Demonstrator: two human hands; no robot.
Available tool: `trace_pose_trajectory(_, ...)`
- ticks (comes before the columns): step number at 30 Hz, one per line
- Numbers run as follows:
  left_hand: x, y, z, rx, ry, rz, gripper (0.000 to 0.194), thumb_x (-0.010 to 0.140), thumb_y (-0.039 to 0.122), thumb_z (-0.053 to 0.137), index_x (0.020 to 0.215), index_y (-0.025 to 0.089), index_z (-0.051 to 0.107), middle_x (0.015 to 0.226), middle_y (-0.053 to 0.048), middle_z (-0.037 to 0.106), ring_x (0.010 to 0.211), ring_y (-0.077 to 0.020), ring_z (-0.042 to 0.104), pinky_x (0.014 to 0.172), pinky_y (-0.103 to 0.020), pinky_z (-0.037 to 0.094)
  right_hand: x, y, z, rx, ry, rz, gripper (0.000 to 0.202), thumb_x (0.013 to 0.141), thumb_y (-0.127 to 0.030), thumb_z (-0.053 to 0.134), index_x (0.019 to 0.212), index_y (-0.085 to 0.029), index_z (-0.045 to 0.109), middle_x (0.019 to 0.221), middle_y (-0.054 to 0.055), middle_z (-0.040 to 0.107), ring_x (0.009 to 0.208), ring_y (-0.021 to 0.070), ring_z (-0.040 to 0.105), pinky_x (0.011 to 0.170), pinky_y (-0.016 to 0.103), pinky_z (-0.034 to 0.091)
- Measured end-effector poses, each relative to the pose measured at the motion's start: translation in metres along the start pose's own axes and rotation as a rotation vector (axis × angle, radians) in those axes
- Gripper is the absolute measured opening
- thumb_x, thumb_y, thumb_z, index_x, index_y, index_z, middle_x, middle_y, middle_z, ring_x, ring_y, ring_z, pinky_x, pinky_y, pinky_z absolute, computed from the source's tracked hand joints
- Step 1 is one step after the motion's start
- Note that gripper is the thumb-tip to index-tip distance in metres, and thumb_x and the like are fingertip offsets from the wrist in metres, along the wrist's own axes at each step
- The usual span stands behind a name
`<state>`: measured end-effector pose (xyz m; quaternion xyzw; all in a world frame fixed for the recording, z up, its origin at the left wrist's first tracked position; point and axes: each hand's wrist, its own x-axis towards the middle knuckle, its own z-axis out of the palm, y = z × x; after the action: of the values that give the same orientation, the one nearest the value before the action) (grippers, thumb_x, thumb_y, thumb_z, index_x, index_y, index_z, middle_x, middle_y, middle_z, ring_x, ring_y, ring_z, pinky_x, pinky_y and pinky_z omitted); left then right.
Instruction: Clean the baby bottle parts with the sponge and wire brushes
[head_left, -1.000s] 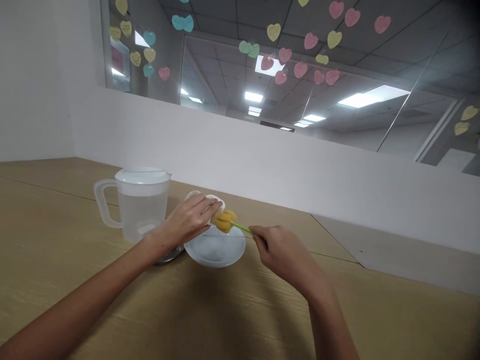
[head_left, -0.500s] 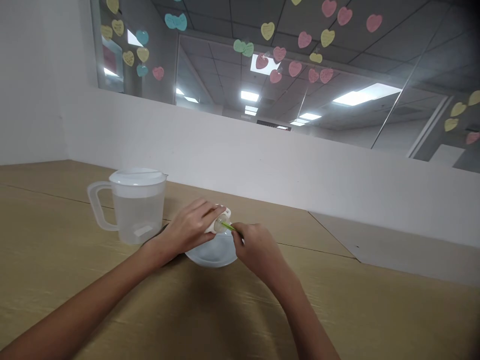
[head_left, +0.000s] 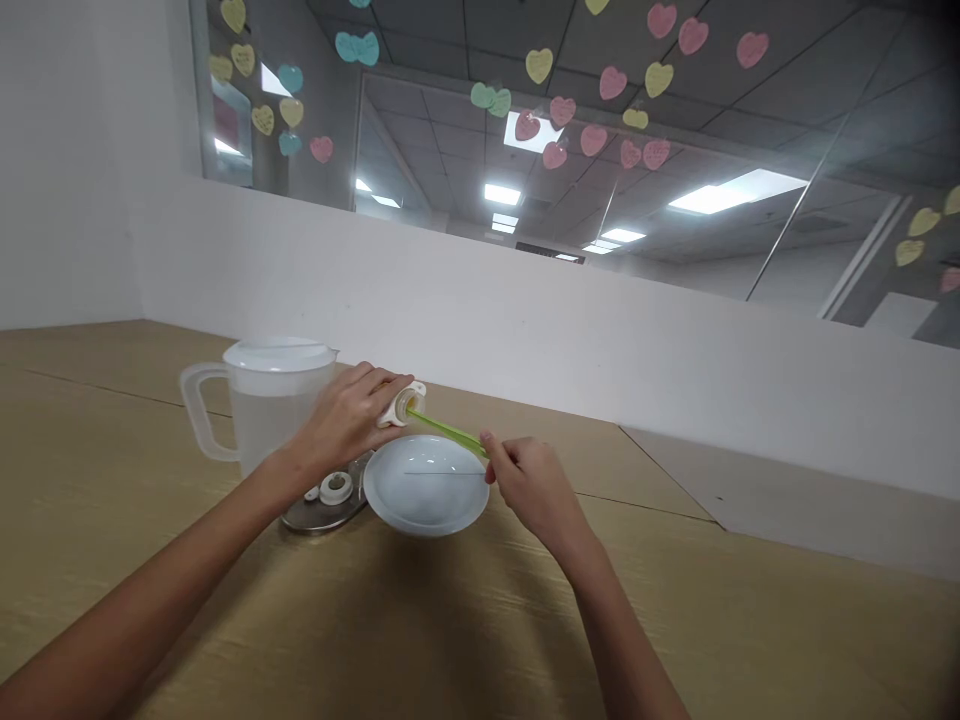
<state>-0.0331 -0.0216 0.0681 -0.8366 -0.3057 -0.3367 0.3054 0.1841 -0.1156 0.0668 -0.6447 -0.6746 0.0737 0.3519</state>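
My left hand (head_left: 352, 408) is wrapped round a small clear bottle (head_left: 409, 402) with a white collar, tilted so its mouth faces right. Most of the bottle is hidden by the fingers. My right hand (head_left: 529, 490) pinches a slim green stick-like tool (head_left: 450, 432), whose far end reaches into the bottle's mouth; that tip is hidden. Below both hands stands a white bowl (head_left: 427, 515). A thin dark line crosses the bowl towards my right fingers; what it is I cannot tell.
A lidded translucent pitcher (head_left: 281, 385) with a handle stands at the left, behind my left forearm. Beside the bowl, a metal tray (head_left: 319, 518) bears a white ring-shaped part (head_left: 336, 488) and other small parts. A white wall (head_left: 487, 310) rises behind the table (head_left: 675, 620).
My left hand has moved up and left with the bottle. More of the green tool shows outside the bottle's mouth. The bowl and tray have come further into sight.
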Motion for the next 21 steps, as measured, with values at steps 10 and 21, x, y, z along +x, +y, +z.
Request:
trace_pose_trajectory(10, 0.001, 0.002, -0.001, 0.019, -0.002, 0.021, 0.042, 0.081, 0.037, 0.057, 0.113, 0.012, 0.056, 0.101, -0.011, 0.062, 0.090, -0.0252, 0.054, 0.079, -0.036, 0.043, 0.003, 0.002, 0.002, 0.070, 0.263, -0.287, 0.021, 0.080, -0.031, 0.055, 0.066, -0.016, 0.057, 0.055, -0.002, 0.054, 0.048, 0.0091, 0.044, 0.048, 0.021, 0.030)
trace_pose_trajectory(21, 0.000, 0.003, 0.003, -0.032, -0.040, -0.002, 0.042, 0.079, 0.037, 0.059, 0.113, 0.013, 0.057, 0.101, -0.010, 0.062, 0.091, -0.0245, 0.053, 0.081, -0.036, 0.042, -0.001, 0.007, 0.000, 0.059, 0.337, -0.626, 0.026, 0.082, -0.013, 0.047, 0.098, -0.018, 0.066, 0.073, 0.002, 0.060, 0.059, 0.0089, 0.050, 0.053, 0.020, 0.039)
